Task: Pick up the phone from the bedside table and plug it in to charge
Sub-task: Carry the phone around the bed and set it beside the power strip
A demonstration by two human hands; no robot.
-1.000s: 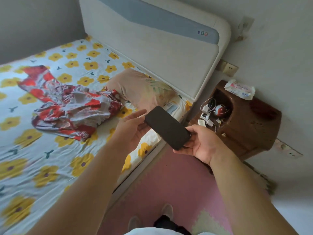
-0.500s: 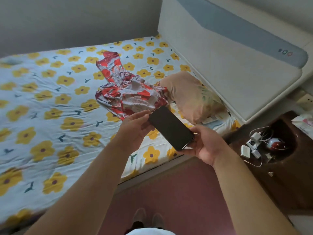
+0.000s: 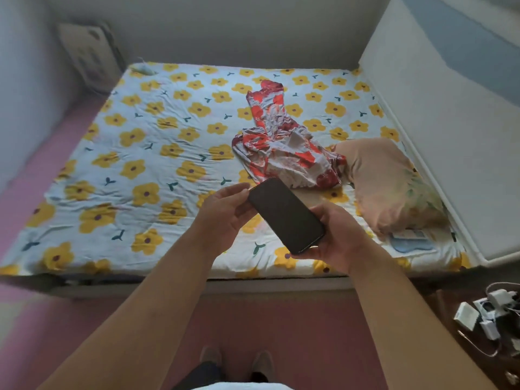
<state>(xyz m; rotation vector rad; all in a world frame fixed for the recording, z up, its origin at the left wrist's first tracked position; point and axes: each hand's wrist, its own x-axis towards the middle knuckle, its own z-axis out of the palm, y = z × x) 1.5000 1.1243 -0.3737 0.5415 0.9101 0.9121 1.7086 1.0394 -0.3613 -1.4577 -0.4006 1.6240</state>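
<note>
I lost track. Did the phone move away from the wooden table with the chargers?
Yes. The phone now sits over the bed, further left of the chargers than before.

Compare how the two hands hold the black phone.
The right hand cradles the black phone at its near end, fingers wrapped underneath; the left hand only pinches its far corner with fingertips. Both touch the phone above the flowered bed sheet.

A home bedroom. A bed (image 3: 118, 164) with a yellow-flowered sheet, a pillow (image 3: 388, 181) and a padded headboard (image 3: 439, 130) fills the room. White chargers (image 3: 478, 313) clutter a wooden bedside table (image 3: 450, 342).
</note>
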